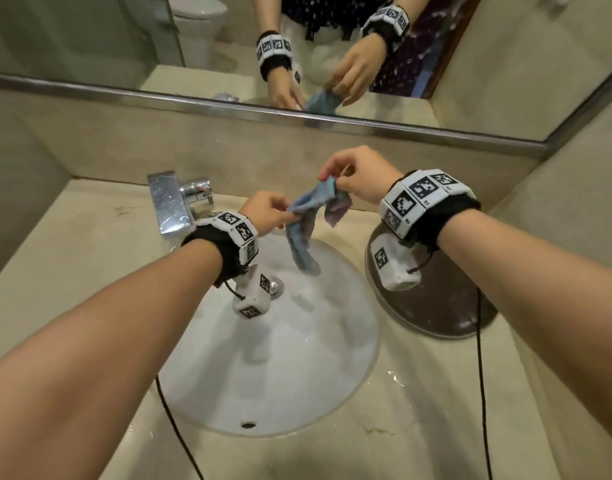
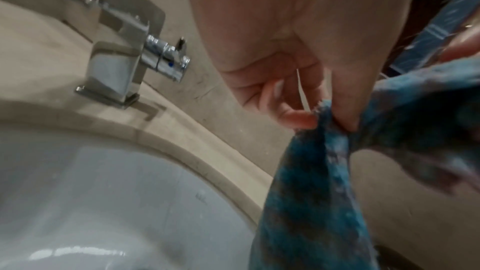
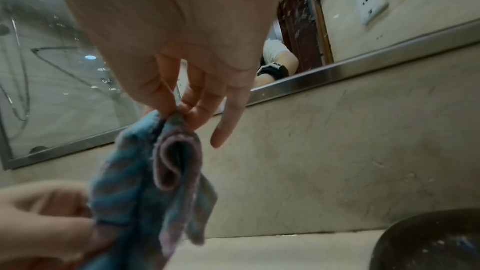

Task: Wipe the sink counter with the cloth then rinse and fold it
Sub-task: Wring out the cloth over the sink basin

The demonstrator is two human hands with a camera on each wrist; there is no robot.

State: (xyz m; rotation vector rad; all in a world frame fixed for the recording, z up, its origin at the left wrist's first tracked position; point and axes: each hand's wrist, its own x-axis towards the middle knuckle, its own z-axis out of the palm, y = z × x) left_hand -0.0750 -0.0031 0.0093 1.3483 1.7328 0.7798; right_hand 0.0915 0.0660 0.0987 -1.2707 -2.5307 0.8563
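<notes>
— What do you get from the head view that the wrist cameras miss?

— I see both of my hands up over the back rim of the sink, the cloth strung between them and hanging clear of the basin. A chrome tap stands at the counter's back left corner, a dark round dish by its right edge, and the mirror repeats my hands.

— And the wrists?

— My left wrist view shows the pinch close up: left hand, thumb and fingertips nipped on a bunched fold of the blue cloth. The right wrist view shows a pinkish-mauve roll inside the folds.

— The right grip?

— My right hand pinches the cloth's top corner between thumb and two fingers; the little finger sticks out straight, touching nothing. Both grips are narrow, closed on cloth.
</notes>
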